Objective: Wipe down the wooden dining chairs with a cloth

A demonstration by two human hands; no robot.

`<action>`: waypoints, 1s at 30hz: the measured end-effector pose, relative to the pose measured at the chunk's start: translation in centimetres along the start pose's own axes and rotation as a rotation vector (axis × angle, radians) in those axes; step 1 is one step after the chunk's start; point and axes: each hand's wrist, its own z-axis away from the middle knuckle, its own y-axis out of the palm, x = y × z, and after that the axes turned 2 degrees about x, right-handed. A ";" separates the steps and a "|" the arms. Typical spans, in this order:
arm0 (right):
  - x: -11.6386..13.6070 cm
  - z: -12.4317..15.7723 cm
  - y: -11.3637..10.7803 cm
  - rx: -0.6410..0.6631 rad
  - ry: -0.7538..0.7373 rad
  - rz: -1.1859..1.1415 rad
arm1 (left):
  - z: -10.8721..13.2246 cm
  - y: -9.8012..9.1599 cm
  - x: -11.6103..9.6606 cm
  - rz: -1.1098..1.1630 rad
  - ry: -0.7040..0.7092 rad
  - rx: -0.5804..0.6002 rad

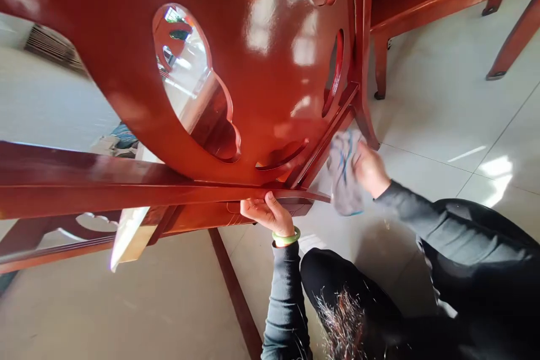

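A grey cleaning cloth (346, 174) with blue streaks hangs from my right hand (371, 169), whose fingers are closed on it, slightly blurred. The cloth is beside the end of a glossy red-brown chair leg (314, 195). My left hand (270, 215), with a green bangle at the wrist, grips the edge of that chair's wooden rail (202, 194), thumb on top and fingers along its underside. Above both hands rises the chair's lacquered panel (261, 84), pierced by curved cutouts.
Another red-brown wooden piece (442, 3) stands on legs at upper right. Pale floor tiles (447, 152) with sunlit patches lie to the right. A white and tan block-like piece (134, 239) shows below the rail at left. My dark-clothed knee (337, 275) is close below.
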 end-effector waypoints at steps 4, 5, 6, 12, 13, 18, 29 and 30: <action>10.3 -8.4 -0.2 -0.057 -0.398 -0.097 | 0.2 2.4 -0.9 -0.046 -0.013 -0.058; 12.3 -10.4 0.4 -0.117 -0.557 -0.009 | 0.2 3.0 -1.2 -0.063 -0.026 -0.069; 13.8 -12.1 1.0 -0.125 -0.667 0.128 | 0.1 3.7 -1.5 -0.081 -0.039 -0.074; 12.2 -18.1 1.8 -0.088 -0.954 0.827 | -0.5 5.8 -2.5 -0.175 -0.067 -0.157; 10.6 -18.5 1.3 -0.104 -0.920 0.793 | -0.6 6.0 -2.5 -0.179 -0.060 -0.170; -0.2 -19.6 -2.9 -0.234 -0.693 0.619 | -1.0 6.6 -2.5 -0.241 -0.050 -0.186; -22.4 -15.2 -13.9 -0.585 -0.043 0.485 | -0.7 6.5 -2.8 -0.226 -0.104 -0.095; -23.0 -15.0 -14.2 -0.614 -0.005 0.465 | -0.7 6.6 -2.8 -0.208 -0.098 -0.068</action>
